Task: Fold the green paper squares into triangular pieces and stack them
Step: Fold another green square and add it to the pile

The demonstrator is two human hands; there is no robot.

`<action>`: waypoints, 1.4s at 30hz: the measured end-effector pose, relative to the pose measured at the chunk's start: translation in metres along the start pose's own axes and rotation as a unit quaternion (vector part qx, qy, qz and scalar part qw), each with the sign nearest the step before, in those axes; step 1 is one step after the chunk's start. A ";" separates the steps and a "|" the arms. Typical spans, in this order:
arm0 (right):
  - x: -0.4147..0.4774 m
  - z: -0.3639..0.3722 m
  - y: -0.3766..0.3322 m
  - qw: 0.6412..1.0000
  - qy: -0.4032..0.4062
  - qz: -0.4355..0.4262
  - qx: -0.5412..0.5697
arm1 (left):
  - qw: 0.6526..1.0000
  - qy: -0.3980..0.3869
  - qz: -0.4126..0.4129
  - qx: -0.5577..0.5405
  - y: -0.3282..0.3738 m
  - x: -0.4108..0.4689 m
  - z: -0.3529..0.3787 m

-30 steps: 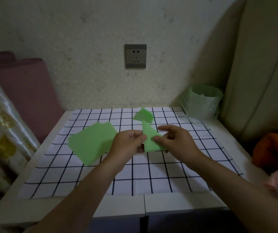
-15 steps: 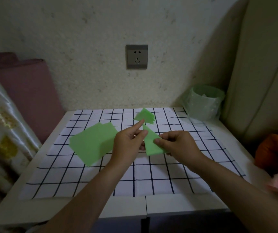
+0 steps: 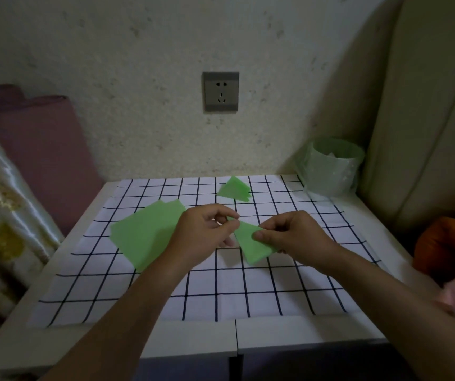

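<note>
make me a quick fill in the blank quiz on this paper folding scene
1. The left hand and right hand both pinch one folded paper piece, coloured ____.
2. The unfolded squares lie on the checked cloth to the ____ of the left hand.
3. The finished triangles lie ____ from the person than both hands.

Missing words: green; left; farther

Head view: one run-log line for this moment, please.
left hand, right hand: pinching folded piece | triangle stack: far side | flat squares: left
</note>
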State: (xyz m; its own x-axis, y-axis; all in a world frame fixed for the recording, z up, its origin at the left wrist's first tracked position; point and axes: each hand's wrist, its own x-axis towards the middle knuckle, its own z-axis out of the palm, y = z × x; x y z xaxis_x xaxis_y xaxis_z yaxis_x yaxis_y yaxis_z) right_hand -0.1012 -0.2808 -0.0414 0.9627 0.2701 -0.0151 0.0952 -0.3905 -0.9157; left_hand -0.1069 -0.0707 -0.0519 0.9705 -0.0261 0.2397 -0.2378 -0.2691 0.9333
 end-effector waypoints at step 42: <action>0.040 0.017 0.012 0.906 -0.089 0.013 -0.413 | 0.890 -0.215 0.202 0.346 -0.041 -0.026 0.010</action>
State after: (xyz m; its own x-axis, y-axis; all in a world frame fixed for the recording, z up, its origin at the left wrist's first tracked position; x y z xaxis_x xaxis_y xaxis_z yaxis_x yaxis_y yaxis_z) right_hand -0.0658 -0.2598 -0.0597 0.9179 0.3611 -0.1643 0.3016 -0.9042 -0.3023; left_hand -0.1218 -0.0688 -0.0990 0.7719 -0.5824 0.2551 -0.6344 -0.6792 0.3692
